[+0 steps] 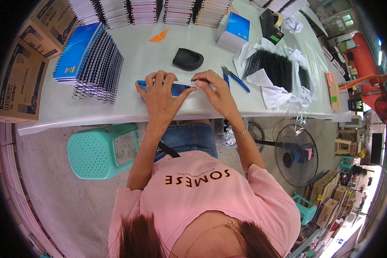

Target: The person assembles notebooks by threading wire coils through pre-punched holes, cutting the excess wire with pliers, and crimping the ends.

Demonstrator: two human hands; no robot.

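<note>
While blue notebook point(170, 88) is held flat near table point(129, 103) front edge, left hand point(159, 95) fingers pressed on it; right hand point(215, 92) fingertips pinched on wire spiral point(201, 81). Pliers point(235, 79) just beside; bare table kept behind.

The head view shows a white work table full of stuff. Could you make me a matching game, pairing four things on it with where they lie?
Things:
1. Blue-handled pliers
2. Black rounded pad-like object
3. Stack of blue-covered spiral notebooks
4. Orange plastic triangle

Places:
A. At the table's left, beside the cardboard boxes
B. Just right of the right hand
C. Farther back, left of the black object
D. Right behind both hands, mid-table

Pairs: 1-B, 2-D, 3-A, 4-C
</note>
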